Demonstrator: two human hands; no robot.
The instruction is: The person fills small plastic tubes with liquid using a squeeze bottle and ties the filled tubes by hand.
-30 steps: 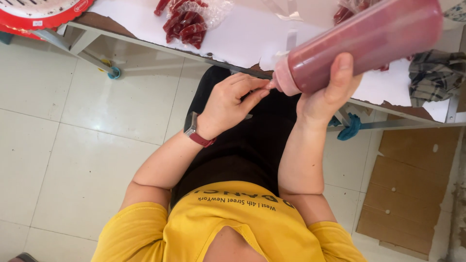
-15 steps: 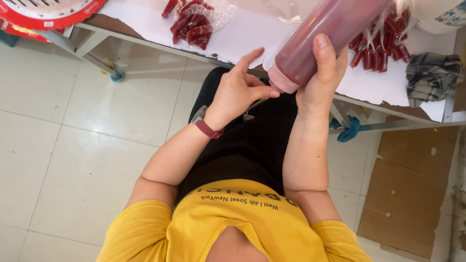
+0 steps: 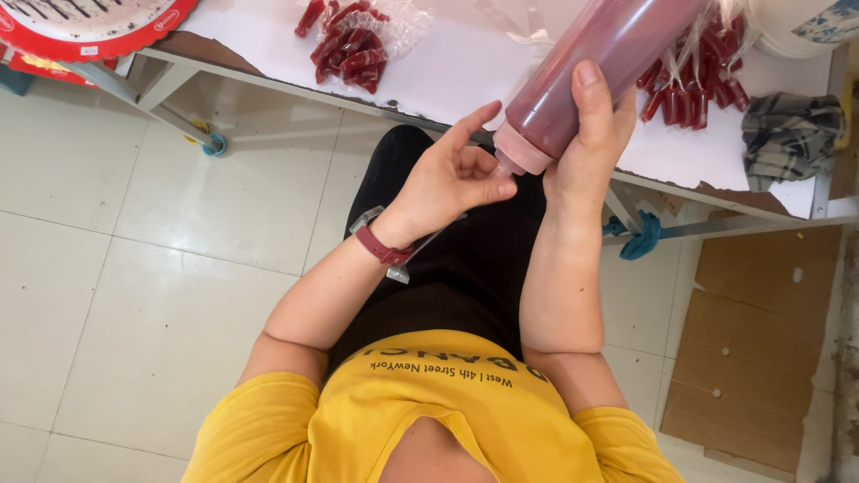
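My right hand (image 3: 586,148) grips a large squeeze bottle (image 3: 582,63) of dark red sauce, tilted with its pink cap and nozzle pointing down over my lap. My left hand (image 3: 452,179), with a dark red watch strap at the wrist, pinches thumb and fingers right at the nozzle tip. A thin clear plastic sleeve (image 3: 398,268) trails from that pinch down past the wrist. Both hands are held in front of the table's near edge, above my black trousers.
The white-topped table (image 3: 447,80) carries a pile of small red filled packets (image 3: 353,40), a second pile (image 3: 689,94) behind the bottle, a checked cloth (image 3: 787,134) and a white tub (image 3: 805,22). A red-rimmed tray (image 3: 89,27) sits far left. Flat cardboard (image 3: 761,340) lies on the tiled floor at right.
The bottle has swung from nearly level to steeply tilted, nozzle down, and shifted left. My left hand has stayed at the nozzle, its fingers closing onto the tip.
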